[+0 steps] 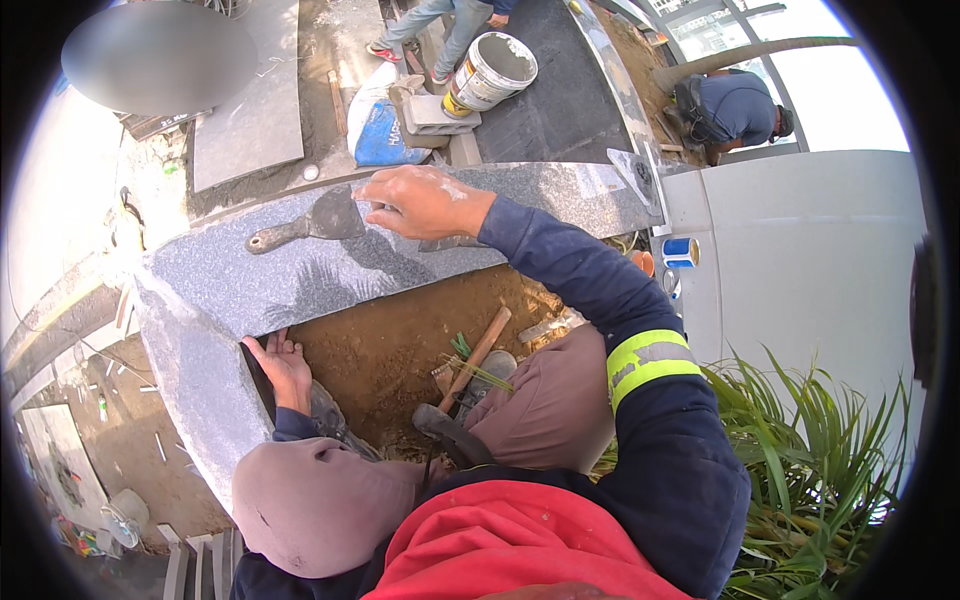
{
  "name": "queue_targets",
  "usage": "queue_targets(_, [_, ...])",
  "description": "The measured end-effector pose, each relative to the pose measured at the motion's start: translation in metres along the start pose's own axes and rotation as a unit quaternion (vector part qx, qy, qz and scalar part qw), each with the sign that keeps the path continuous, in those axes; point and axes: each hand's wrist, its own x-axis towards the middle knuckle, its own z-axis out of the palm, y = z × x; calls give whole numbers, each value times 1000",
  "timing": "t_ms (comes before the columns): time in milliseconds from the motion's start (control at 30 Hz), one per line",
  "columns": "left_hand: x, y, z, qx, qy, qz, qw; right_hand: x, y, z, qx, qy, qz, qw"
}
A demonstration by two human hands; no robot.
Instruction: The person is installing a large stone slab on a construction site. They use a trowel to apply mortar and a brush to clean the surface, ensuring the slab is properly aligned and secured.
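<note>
A grey speckled stone slab (440,190) runs across in front of me and meets a second slab (195,370) at a corner on the left. On the front slab lies a putty knife (285,233), its handle pointing left and its broad blade smeared dark. My right hand (425,200), dusted with pale powder, is over the slab beside the blade's right edge. Its fingers are loosely bent and apart, with nothing visible in them. Below the inner corner, my left hand (286,368) is palm up and open, fingertips close to the front slab's lower edge.
Brown soil (390,350) fills the space between the slabs, with a wooden-handled tool (475,355) by my foot. Beyond stand a white bucket (490,75), a concrete block (437,115) and a blue-white sack (385,125). Leafy plants (810,460) grow at right. Other people are farther off.
</note>
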Motion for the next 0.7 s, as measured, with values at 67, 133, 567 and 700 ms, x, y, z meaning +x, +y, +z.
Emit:
queue_targets(67, [-1,1,2,-1,1,1,1000,0,1,0,1,3,-3,1000])
queue_targets(133, [1,0,0,0,-4,1,1000,0,1,0,-1,7,-7,1000])
queue_targets(567, [4,2,7,-2,-12,7,1000,-36,101,-89,-115,210,156,958])
queue_targets(700, [4,-5,14,-14,15,-7,1000,-121,200,-165,-35,373,349,859])
